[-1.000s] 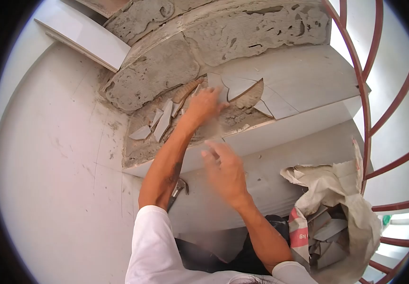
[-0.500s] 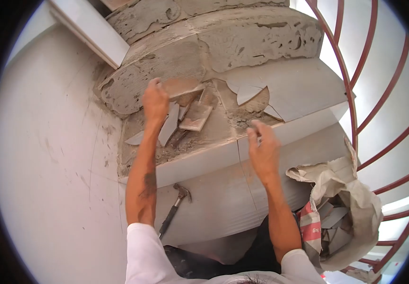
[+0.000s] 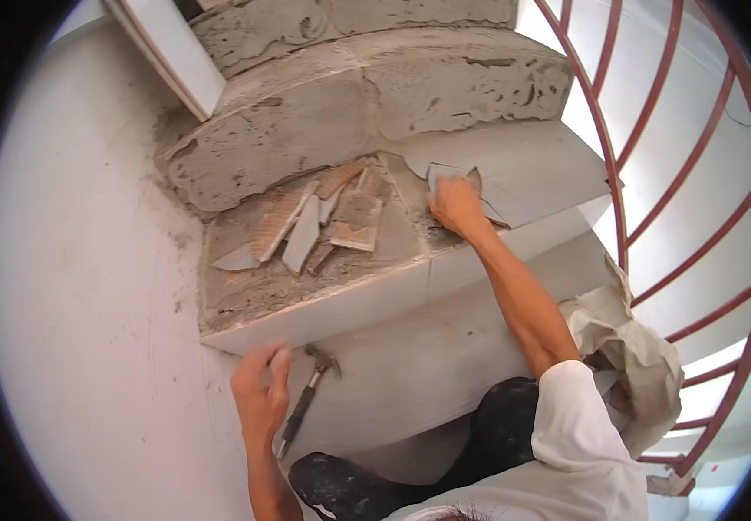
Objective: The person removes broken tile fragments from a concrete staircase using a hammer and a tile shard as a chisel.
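On the step's right part, my right hand (image 3: 459, 207) is closed on a broken tile piece (image 3: 439, 172), beside the jagged edge of the laid grey tile (image 3: 540, 165). My left hand (image 3: 261, 386) hovers by the wall at lower left, slightly blurred, its fingers loosely curled and apart with nothing visible in them. Just right of it, a claw hammer (image 3: 304, 404) with a dark grip lies on the lower step. Several broken tile shards (image 3: 303, 236) are heaped on the rough mortar left of the right hand, some with their ribbed brown backs up.
A crumpled sack (image 3: 632, 365) stands at the right, tile scraps in its mouth. Red railing bars (image 3: 623, 217) curve along the right side. White wall (image 3: 89, 260) bounds the left. Bare mortar risers (image 3: 271, 143) rise behind, and a long pale board (image 3: 171, 52) leans at upper left.
My left hand has drawn back from the shard heap to beside the hammer; an additional ribbed shard shows on the heap. My right hand has moved up and forward onto the tile piece.
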### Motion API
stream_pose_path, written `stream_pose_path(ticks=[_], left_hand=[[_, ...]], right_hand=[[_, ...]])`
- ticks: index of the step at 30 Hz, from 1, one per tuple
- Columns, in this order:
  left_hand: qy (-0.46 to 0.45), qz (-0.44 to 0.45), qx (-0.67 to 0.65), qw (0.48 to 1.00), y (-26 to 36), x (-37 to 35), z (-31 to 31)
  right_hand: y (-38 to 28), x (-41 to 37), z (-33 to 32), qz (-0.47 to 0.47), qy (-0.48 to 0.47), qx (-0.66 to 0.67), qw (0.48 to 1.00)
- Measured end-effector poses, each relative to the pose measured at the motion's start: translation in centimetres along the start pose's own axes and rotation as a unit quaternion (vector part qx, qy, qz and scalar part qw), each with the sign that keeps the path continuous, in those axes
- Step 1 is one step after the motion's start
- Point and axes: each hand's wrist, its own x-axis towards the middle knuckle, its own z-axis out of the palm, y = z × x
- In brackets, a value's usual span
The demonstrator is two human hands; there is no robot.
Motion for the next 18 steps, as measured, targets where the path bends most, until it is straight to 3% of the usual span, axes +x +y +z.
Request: stream_pose_path(ticks=[4, 8, 11, 14, 17, 18], left_hand=[[-0.019, -0.192, -0.072, 0.978, -5.8, -5.2, 0.1], [-0.009, -0.241, -0.114, 0.964, -8.2, -7.9, 0.3], [-0.022, -0.268, -0.087, 0.959, -8.3, -9.0, 0.3], [-0.059, -0.262, 0.046, 0.962, -10.0, -10.4, 0.5], [-0.112, -0.225, 0.17, 0.953, -12.0, -12.2, 1.0], [-0.123, -0.228, 0.176, 0.95, -13.3, -12.9, 1.6]], right_hand=[[-0.5, -0.7, 0.2, -0.027, 0.051, 0.088, 0.994], [-2.6, -1.2, -1.0, -0.009, 0.076, 0.237, 0.968], [-2.1, -1.8, -2.5, -0.113, 0.118, 0.314, 0.935], [3.4, -4.0, -4.8, -0.029, 0.052, 0.054, 0.997], [6.5, -6.6, -6.6, 0.038, -0.088, -0.041, 0.995], [7.6, -7.0, -6.5, 0.017, -0.074, -0.045, 0.996]])
